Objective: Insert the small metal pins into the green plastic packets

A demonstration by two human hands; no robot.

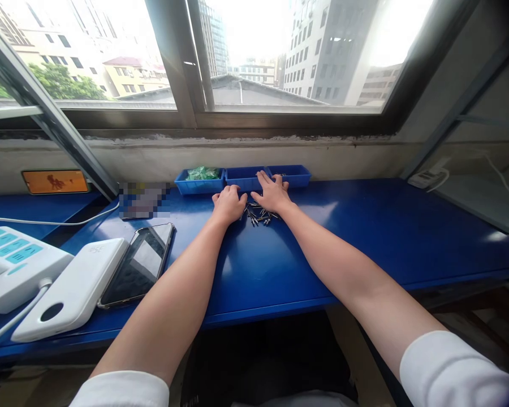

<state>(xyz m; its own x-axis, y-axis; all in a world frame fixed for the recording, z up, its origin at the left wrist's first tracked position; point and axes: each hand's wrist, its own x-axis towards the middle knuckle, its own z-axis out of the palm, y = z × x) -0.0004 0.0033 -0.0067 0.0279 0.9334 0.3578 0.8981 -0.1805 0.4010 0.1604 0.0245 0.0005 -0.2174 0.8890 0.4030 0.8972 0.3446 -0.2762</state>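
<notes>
A small heap of slim metal pieces with dark shafts and silvery ends (261, 216) lies on the blue tabletop (254, 271). They are too small to name. At the heap's left edge is my left hand (229, 204), fingers curled down and their tips hidden; whether something is in them I cannot make out. Over the heap's far right side, my right hand (275, 195) is open with fingers spread, its fingertips close to the front of the middle blue bin (242, 180). The right blue bin (299, 176) contains a few small pieces, partly behind that hand.
A left blue bin (199, 186) contains green plastic packaging (203, 172). Leftward lie a dark phone (142, 263), a white power bank (74, 288), a power strip (21, 265) and a propped phone (55, 182). Metal shelf posts (59, 113) and a window (288, 109) border the table.
</notes>
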